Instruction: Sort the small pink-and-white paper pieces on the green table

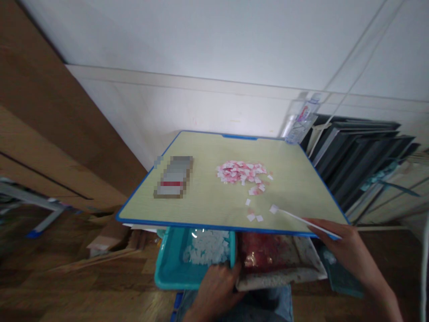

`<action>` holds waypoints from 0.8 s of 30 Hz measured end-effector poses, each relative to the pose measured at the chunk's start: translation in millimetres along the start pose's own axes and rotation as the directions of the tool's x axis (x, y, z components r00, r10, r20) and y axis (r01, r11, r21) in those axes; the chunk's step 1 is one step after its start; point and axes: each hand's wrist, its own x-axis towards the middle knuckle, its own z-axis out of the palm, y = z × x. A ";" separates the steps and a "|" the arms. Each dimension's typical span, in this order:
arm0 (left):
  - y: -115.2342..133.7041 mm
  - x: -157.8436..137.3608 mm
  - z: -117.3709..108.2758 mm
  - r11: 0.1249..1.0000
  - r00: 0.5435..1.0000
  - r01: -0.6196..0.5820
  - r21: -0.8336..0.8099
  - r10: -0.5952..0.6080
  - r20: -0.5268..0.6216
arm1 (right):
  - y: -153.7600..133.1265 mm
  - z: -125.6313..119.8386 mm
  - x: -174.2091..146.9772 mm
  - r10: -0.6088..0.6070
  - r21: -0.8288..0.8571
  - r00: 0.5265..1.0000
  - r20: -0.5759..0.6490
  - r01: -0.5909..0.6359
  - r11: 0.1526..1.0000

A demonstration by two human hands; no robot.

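Note:
My right hand point(335, 237) pinches a thin white stick point(301, 219) with a blue end. The stick's tip meets a small white square piece point(274, 209) on the table top. Several loose pieces lie near the tip, and behind them is a pile of pink-and-white pieces point(239, 171). My left hand point(219, 284) is below the table edge, fingers curled, between a teal basin point(161, 268) and a tray with dark red contents point(278, 282). What those fingers hold, if anything, is hidden. Whitish translucent pieces point(209, 246) lie in the basin.
The blue-edged table point(201, 147) stands against a white wall. A pixelated phone-like object point(174, 176) lies on its left side. A clear bottle point(303, 118) is at the back right corner, beside dark flat boards point(362, 147). A cardboard box point(107, 232) sits on the floor at left.

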 end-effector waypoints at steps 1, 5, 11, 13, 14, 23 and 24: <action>0.2 -0.1 -0.4 1.000 1.000 0.002 0.000 -0.002 -0.002 | 1.7 1.2 1.2 0.015 -0.001 0.999 -0.038 -0.015 1.000; 0.9 -0.5 -0.6 1.000 1.000 -0.004 -0.005 0.004 -0.010 | 9.1 2.7 3.2 0.078 -0.026 0.981 -0.178 -0.083 0.996; 0.6 -0.1 0.0 1.000 1.000 0.010 0.011 -0.010 0.005 | 14.6 -0.7 8.9 0.151 0.015 0.978 -0.140 -0.151 0.988; 0.2 0.2 -0.5 1.000 1.000 0.009 0.011 -0.009 0.011 | 16.2 -0.7 13.0 0.192 0.028 0.970 -0.147 -0.190 0.981; 0.1 0.3 -0.6 1.000 1.000 0.007 0.009 -0.007 0.014 | 17.2 -0.4 15.0 0.220 0.034 0.962 -0.164 -0.217 0.975; 1.6 0.4 -3.9 1.000 0.998 0.025 -0.001 -0.024 0.052 | 40.4 2.3 21.8 0.566 0.343 0.799 -0.201 -0.484 0.805; 1.6 0.5 -4.6 1.000 0.998 0.024 -0.008 -0.023 0.052 | 43.7 2.0 21.5 0.586 0.393 0.794 -0.162 -0.492 0.776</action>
